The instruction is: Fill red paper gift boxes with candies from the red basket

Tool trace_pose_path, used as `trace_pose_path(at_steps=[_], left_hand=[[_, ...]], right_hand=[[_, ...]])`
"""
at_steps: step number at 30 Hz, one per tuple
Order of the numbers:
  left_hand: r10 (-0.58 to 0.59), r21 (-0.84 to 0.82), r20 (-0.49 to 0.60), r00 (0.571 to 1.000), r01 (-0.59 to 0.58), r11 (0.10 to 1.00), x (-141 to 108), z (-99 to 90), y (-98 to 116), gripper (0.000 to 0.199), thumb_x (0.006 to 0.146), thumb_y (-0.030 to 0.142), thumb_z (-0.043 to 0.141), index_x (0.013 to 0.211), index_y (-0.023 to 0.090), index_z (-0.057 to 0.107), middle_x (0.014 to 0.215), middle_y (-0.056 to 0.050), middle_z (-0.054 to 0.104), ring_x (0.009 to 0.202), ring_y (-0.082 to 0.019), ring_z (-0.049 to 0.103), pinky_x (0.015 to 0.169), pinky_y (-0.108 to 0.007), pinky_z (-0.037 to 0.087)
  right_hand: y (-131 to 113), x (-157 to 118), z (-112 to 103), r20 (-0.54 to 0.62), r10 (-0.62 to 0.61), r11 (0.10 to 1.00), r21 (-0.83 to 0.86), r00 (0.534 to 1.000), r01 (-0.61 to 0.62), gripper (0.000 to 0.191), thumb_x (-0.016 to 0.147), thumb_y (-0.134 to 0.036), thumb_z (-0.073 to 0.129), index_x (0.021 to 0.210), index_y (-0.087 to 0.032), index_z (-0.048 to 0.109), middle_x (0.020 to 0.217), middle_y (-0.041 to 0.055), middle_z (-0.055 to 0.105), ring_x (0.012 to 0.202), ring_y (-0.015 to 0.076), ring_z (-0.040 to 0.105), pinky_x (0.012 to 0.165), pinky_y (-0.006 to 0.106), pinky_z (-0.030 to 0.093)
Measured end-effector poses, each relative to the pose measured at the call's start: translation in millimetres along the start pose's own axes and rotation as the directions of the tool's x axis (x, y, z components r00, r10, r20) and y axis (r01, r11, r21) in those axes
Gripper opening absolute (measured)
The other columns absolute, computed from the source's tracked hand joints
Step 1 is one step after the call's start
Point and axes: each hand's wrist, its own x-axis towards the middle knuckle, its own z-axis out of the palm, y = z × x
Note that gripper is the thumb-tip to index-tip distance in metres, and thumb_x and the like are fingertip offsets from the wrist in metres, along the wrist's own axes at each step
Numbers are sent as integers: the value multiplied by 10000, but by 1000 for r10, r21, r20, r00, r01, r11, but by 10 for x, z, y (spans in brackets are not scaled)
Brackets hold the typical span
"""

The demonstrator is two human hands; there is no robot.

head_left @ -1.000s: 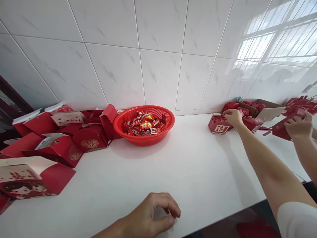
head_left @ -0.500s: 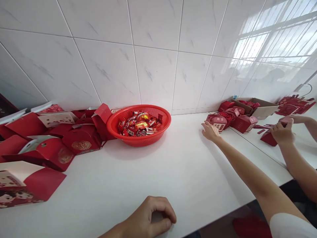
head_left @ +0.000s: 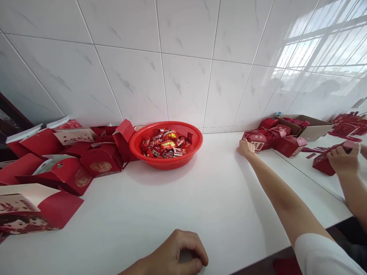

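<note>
My left hand (head_left: pixel 187 254) rests on the white table at the bottom, its fingers curled to the thumb and nothing visible in it. With its arm stretched far to the right, my right hand (head_left: pixel 246 148) has its fingers bent against the left end of a closed red box (head_left: pixel 257 141) by the wall; part of the grip is hidden. More closed red boxes (head_left: pixel 289 145) stand beside that one. A red plastic basket (head_left: pixel 165 163) of wrapped candies (head_left: pixel 168 145) sits between my hands, near the wall.
Open red boxes (head_left: pixel 67 175) crowd the left side of the table. At the right, a cardboard box (head_left: pixel 315 129) holds red items. A co-worker's hand (head_left: pixel 345 158) is on another red box (head_left: pixel 322 163). The tiled wall (head_left: pixel 186 88) bounds the back of the white table (head_left: pixel 172 206).
My right hand has closed its fingers against the end of the red box. The view has shifted slightly, moving the scene rightward. My left hand keeps its curled shape.
</note>
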Motion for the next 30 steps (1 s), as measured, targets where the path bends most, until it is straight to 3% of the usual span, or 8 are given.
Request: trace_pose_path(at_steps=[5, 12, 18, 21, 22, 24, 28, 30], left_hand=[[16, -4, -3, 1000, -16, 1000, 4, 0, -9, 227, 779, 105, 631, 882, 198, 810, 904, -56, 777, 846, -186, 705, 803, -272, 543], [43, -6, -10, 999, -43, 999, -8, 15, -47, 259, 758, 90, 629, 896, 206, 814, 904, -48, 780, 848, -183, 711, 811, -267, 550], [131, 5, 19, 991, -131, 991, -2, -22, -35, 204, 790, 202, 674, 933, 157, 813, 921, -99, 786, 847, -213, 729, 795, -283, 573], [170, 141, -7, 986, -167, 976, -50, -197, 83, 197, 840, 209, 644, 949, 160, 800, 944, -104, 790, 877, -214, 736, 842, -285, 572], [175, 208, -12, 985, -169, 963, -79, -289, 144, 199, 862, 210, 629, 963, 162, 794, 955, -103, 791, 892, -214, 736, 864, -284, 568], [167, 382, -20, 986, -147, 913, -154, -524, 299, 212, 893, 199, 607, 1005, 155, 781, 1003, -108, 790, 942, -220, 732, 915, -289, 550], [54, 737, -165, 985, 87, 671, -442, -1161, 737, 260, 968, 242, 534, 1084, 186, 760, 1110, -84, 776, 1049, -234, 703, 1000, -320, 500], [7, 797, -361, 933, 305, 521, -759, -1448, 994, 284, 985, 280, 507, 1092, 207, 759, 1153, -60, 764, 1097, -235, 686, 1009, -314, 485]], right_hand=[[29, -30, 50, -36, 5, 1000, 18, 999, -4, 411, 837, -37, 505, 1187, -118, 706, 1334, 227, 574, 1123, 343, 663, 914, 441, 491], [-37, -66, 65, -123, -12, 991, 128, 992, 28, 295, 827, -61, 517, 1023, -108, 732, 1175, 208, 631, 892, 280, 674, 740, 371, 462], [-390, -354, 45, -337, -112, 919, 323, 935, 227, 215, 921, -215, 453, 888, -158, 658, 1007, 142, 643, 721, 214, 586, 589, 317, 381], [-631, -687, 47, -441, -237, 810, 401, 865, 427, 181, 923, -256, 495, 769, -196, 570, 814, 73, 625, 705, 195, 584, 629, 306, 423], [-713, -844, 44, -549, -332, 667, 439, 767, 602, 183, 914, -257, 529, 739, -207, 542, 731, 48, 602, 664, 185, 569, 636, 305, 433], [-867, -1231, 32, -703, -506, 308, 395, 500, 866, 177, 944, -241, 541, 769, -220, 542, 674, 16, 594, 624, 166, 555, 627, 293, 437], [-1092, -2151, 90, -675, -737, -185, 244, 29, 952, 175, 959, -123, 463, 841, -199, 568, 677, 15, 603, 621, 152, 519, 638, 298, 410], [-1151, -2535, 226, -672, -726, -314, 137, -145, 940, 287, 978, -110, 423, 724, -198, 522, 615, -5, 534, 561, 136, 422, 639, 306, 388]])
